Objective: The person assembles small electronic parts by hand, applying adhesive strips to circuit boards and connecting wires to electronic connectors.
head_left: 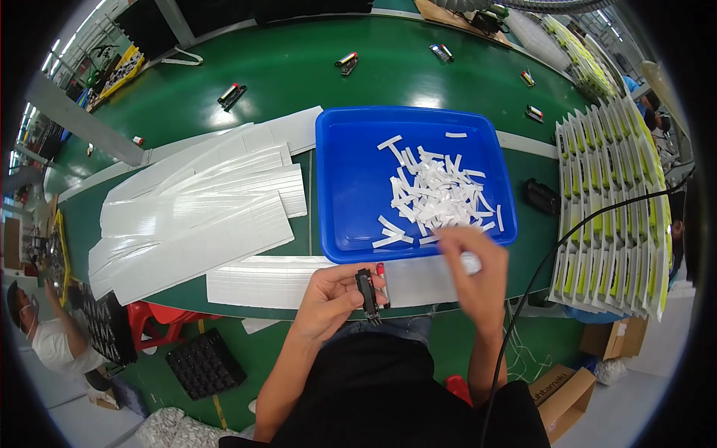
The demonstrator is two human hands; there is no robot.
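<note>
My left hand point(330, 299) is closed around a small black plastic housing point(367, 290), held upright near the front edge of the bench. A red and white cylindrical battery point(383, 285) shows along the housing's right side. To the right, my right hand point(478, 269) is smeared by motion at the front rim of a blue tray point(351, 259). Whether its fingers hold anything cannot be made out. Inside the tray lies a loose heap of short white strips point(441, 190), mostly toward the right.
White ribbed sheets point(202, 187) overlap left of the tray, with another sheet point(261, 282) along the front edge. Battery assemblies point(232, 96) lie scattered on the green conveyor point(291, 67) behind. At right stand racks of yellow-green pieces point(605, 216), crossed by a black cable point(553, 257).
</note>
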